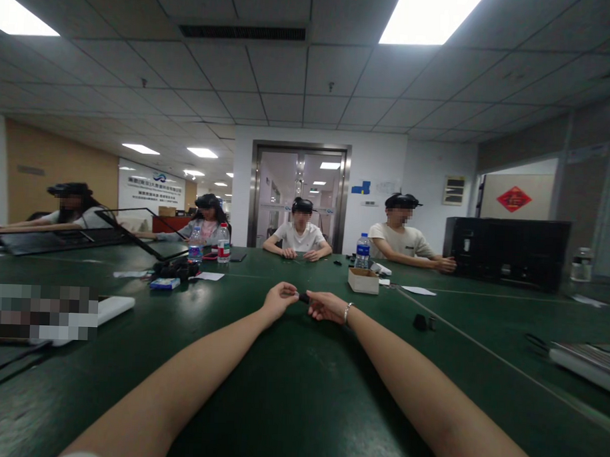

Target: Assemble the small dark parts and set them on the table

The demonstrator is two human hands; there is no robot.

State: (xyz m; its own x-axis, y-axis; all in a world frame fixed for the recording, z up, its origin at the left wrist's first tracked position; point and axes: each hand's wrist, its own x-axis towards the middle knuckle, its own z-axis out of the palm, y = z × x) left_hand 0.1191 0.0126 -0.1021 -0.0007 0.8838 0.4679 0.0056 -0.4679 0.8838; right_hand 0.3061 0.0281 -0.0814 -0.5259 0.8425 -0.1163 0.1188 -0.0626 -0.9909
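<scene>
Both my arms reach forward over the dark green table, and the hands meet near its middle. My right hand is closed, its thumb and fingers gripping a small black piece whose exact kind is too small to tell. Facing it, my left hand pinches at the left end of that piece. A tiny pale spot shows at the left fingertips, and I cannot make out what is between them. A bracelet circles my right wrist.
Beyond my hands stands an open cardboard box; a blue-and-white pack lies to the left. Two small dark parts rest at right. Bottles, a black monitor-like panel and several seated people surround the table.
</scene>
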